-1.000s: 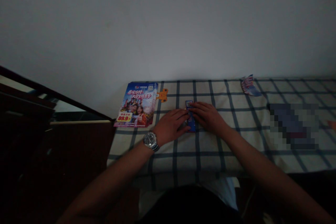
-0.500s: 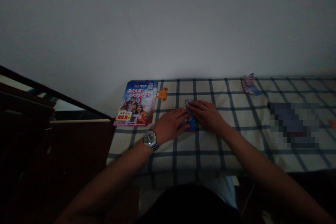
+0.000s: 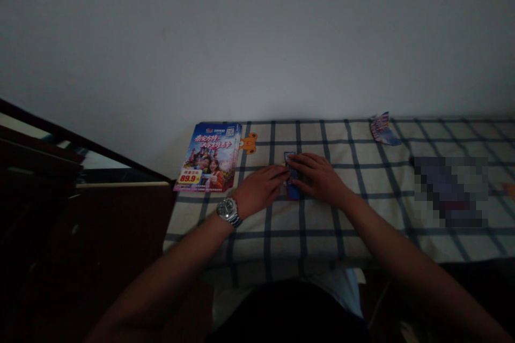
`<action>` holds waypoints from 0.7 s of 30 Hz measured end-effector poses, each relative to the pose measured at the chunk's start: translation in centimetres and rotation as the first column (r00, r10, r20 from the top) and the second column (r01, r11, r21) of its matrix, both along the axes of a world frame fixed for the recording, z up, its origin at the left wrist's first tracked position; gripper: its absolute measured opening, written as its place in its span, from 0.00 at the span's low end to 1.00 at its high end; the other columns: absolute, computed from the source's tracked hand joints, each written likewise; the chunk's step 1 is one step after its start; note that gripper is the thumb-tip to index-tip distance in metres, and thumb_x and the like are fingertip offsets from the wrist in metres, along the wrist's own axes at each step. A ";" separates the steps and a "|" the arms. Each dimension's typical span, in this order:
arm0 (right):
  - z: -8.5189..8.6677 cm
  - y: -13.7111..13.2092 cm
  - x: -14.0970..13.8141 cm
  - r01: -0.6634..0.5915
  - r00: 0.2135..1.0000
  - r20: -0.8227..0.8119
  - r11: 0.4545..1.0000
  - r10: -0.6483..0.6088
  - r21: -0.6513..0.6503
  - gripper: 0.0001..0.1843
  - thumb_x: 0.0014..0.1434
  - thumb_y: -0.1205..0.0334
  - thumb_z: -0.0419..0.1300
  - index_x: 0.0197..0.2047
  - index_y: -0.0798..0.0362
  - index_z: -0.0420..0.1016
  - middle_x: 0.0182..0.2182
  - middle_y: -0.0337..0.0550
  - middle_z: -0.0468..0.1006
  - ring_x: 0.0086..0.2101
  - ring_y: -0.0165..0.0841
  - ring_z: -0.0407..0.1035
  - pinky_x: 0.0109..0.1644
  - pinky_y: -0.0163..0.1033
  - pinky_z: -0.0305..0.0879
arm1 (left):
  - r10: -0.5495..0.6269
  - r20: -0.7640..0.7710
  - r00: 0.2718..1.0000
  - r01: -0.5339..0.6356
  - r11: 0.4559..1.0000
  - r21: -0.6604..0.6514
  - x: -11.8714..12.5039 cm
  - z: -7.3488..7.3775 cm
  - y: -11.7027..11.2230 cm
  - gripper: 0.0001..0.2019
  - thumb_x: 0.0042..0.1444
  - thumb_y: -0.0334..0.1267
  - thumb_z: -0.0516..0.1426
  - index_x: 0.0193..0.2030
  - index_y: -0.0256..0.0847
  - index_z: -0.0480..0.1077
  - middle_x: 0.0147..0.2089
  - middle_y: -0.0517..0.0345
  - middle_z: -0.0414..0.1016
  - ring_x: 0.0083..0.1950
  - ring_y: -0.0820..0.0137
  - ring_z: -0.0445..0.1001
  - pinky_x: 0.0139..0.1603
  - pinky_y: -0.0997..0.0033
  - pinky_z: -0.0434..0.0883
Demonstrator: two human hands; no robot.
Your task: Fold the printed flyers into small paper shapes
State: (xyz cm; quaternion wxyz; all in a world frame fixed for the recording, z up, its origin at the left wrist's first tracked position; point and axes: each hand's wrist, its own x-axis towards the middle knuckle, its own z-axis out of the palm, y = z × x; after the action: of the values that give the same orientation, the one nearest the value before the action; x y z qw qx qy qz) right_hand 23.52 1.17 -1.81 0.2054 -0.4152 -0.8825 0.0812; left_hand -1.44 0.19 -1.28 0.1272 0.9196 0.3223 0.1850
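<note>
Head view, dim light, small blue paper (image 3: 293, 193) lying mid-table on checked cloth (image 3: 322, 225), right hand (image 3: 317, 178) spread flat on it, left hand (image 3: 259, 188) fingertips at its left edge, grip unclear, watch (image 3: 228, 210) on left wrist, flyers (image 3: 209, 158) far left.

glossy paper flyer (image 3: 209, 157), checked cloth cover (image 3: 322, 225).

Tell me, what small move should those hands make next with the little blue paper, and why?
Probably slide a fingertip along the blue paper to press it flat. The left hand and right hand both rest on it, fingertips meeting over it on the checked cloth; it looks folded narrow, though dim light hides any crease.
</note>
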 end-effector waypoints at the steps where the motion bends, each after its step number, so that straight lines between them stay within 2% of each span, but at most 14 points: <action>1: 0.1 0.0 0.0 -0.004 1.000 -0.002 1.000 0.004 -0.004 0.29 0.67 0.50 0.60 0.69 0.43 0.65 0.67 0.44 0.68 0.63 0.48 0.63 0.66 0.59 0.61 | -0.001 0.000 1.000 0.001 1.000 -0.007 -0.1 0.0 0.0 0.24 0.65 0.28 0.53 0.67 0.42 0.65 0.67 0.51 0.67 0.67 0.62 0.68 0.68 0.54 0.70; 8: 0.3 -0.2 -0.2 0.004 1.000 -0.010 1.000 -0.005 -0.013 0.31 0.64 0.49 0.63 0.69 0.45 0.66 0.67 0.44 0.69 0.64 0.48 0.62 0.66 0.59 0.61 | -0.007 -0.004 1.000 0.006 1.000 -0.022 -0.1 0.2 -0.1 0.25 0.63 0.26 0.54 0.67 0.42 0.65 0.68 0.52 0.67 0.69 0.61 0.66 0.69 0.53 0.69; 21: 0.4 -0.3 -0.3 0.017 1.000 -0.005 1.000 -0.017 -0.019 0.32 0.63 0.50 0.63 0.68 0.44 0.66 0.66 0.46 0.69 0.63 0.50 0.62 0.65 0.61 0.61 | 0.016 -0.007 1.000 -0.016 1.000 -0.020 -0.2 -0.1 -0.3 0.23 0.64 0.29 0.55 0.66 0.44 0.67 0.69 0.50 0.66 0.68 0.60 0.67 0.67 0.54 0.71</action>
State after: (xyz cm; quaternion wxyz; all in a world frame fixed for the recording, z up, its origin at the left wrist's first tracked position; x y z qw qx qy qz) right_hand 23.27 0.87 -1.41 0.2047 -0.4243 -0.8776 0.0889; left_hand -1.63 -0.08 -1.39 0.1336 0.9164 0.3320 0.1794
